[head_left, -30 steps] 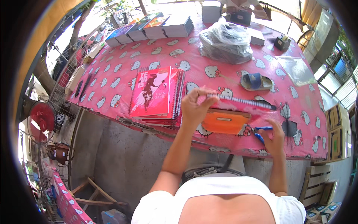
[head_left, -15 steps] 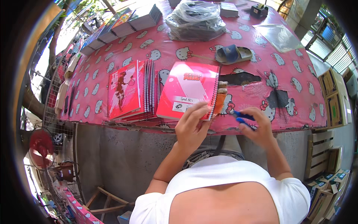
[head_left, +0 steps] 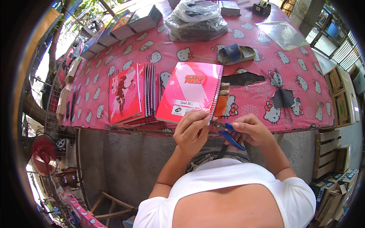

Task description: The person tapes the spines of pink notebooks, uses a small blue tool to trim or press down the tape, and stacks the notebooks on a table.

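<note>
A pink-and-red spiral notebook (head_left: 190, 89) lies at the table's near edge, its wire coil along the right side. My left hand (head_left: 192, 129) grips its lower right corner, fingers on the cover. In my right hand (head_left: 249, 130) are blue-handled pliers (head_left: 232, 140), handles spread apart. The jaws point left at the bottom end of the coil; whether they touch the wire is too small to tell. Left of this notebook stands a stack of similar red spiral notebooks (head_left: 125, 95), covers fanned a little. An orange-wrapped bundle (head_left: 221, 102) sits partly under the notebook's coil side.
A pink patterned cloth with torn dark patches (head_left: 243, 79) covers the table. Farther back are a blue slipper (head_left: 235, 54), a plastic-wrapped bundle (head_left: 195, 22), rows of spiral notebooks (head_left: 125, 28), a clear sheet (head_left: 283, 35) and a tape dispenser (head_left: 262, 7). Cardboard boxes (head_left: 342, 98) stand at right.
My right hand has brought the pliers left and toward me, to the coil's bottom end, and their handles are spread wider. The notebook and my left hand have shifted slightly left.
</note>
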Demonstrator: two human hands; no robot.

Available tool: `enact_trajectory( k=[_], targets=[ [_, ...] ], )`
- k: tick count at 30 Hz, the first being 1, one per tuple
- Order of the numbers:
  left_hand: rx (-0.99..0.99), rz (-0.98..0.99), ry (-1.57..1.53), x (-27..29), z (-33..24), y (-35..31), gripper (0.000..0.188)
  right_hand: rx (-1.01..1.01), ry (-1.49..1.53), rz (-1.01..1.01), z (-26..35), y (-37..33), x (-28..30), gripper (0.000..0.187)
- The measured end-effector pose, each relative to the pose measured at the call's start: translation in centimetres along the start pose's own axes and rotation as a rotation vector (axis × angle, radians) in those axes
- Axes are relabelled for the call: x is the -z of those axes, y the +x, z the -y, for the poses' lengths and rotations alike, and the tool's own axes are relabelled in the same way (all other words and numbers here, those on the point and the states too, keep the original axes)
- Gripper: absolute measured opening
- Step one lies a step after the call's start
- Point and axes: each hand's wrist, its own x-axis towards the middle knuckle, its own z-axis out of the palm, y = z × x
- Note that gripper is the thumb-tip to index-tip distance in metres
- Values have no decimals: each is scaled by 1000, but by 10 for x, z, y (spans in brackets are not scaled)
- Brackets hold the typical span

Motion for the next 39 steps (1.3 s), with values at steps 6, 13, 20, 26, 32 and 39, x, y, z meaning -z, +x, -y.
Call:
enact_trajectory(
  k=[6,13,20,26,32,39],
  targets=[
    [25,-106,180,10,7,22,22,413,-720,-487,-19,-7,19,40],
    [-124,-831,190,88,37,111,18,354,-1266,-697,-28,-7,40,64],
    [-684,-753,403,229,23,181,17,730,-1140,-543,-16,80,34,77],
    [-100,122,472,201,72,204,13,463,-912,-695,-15,76,67,64],
    [380,801,874,154,182,131,67,598,-1019,-1028,-2,83,127,65],
    [625,905,784,161,192,102,86,552,-1031,-1056,22,123,156,68]
  ],
)
